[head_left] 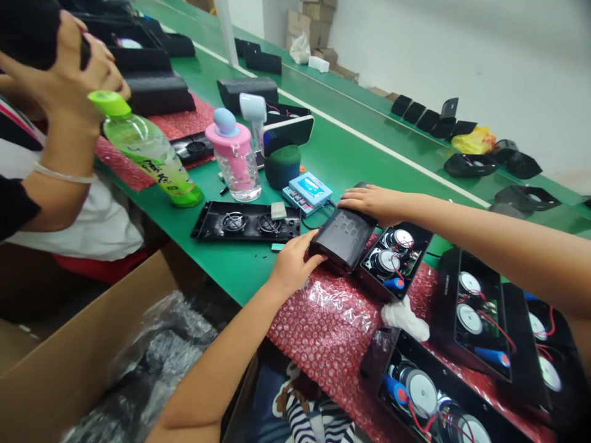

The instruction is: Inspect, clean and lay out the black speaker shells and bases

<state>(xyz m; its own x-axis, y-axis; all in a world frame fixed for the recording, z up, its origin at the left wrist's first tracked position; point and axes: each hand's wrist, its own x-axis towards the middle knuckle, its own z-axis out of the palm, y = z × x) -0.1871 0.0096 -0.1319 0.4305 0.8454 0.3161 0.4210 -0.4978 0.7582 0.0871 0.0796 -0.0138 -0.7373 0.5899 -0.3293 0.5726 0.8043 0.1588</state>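
Observation:
A black speaker casing [344, 239] with a honeycomb pattern of recesses is held between my two hands, tilted above the red bubble wrap. My left hand [292, 266] grips its near left end, thumb below and fingers along the edge. Across the far end lies my right hand [368, 202], fingers wrapped over the top. Right beside the casing sits an opened speaker box [392, 257], showing two white-backed drivers, red wires and a blue cylindrical battery. Whether the two parts are joined by wires is hidden.
Several opened speaker boxes [480, 314] lie at right on bubble wrap [323, 307]. Ahead are a black panel [247, 221], a light-blue device with a screen [308, 192], a pink-lidded cup [235, 163] and a green bottle [148, 151]. A co-worker's hand [69, 67] holds a black part.

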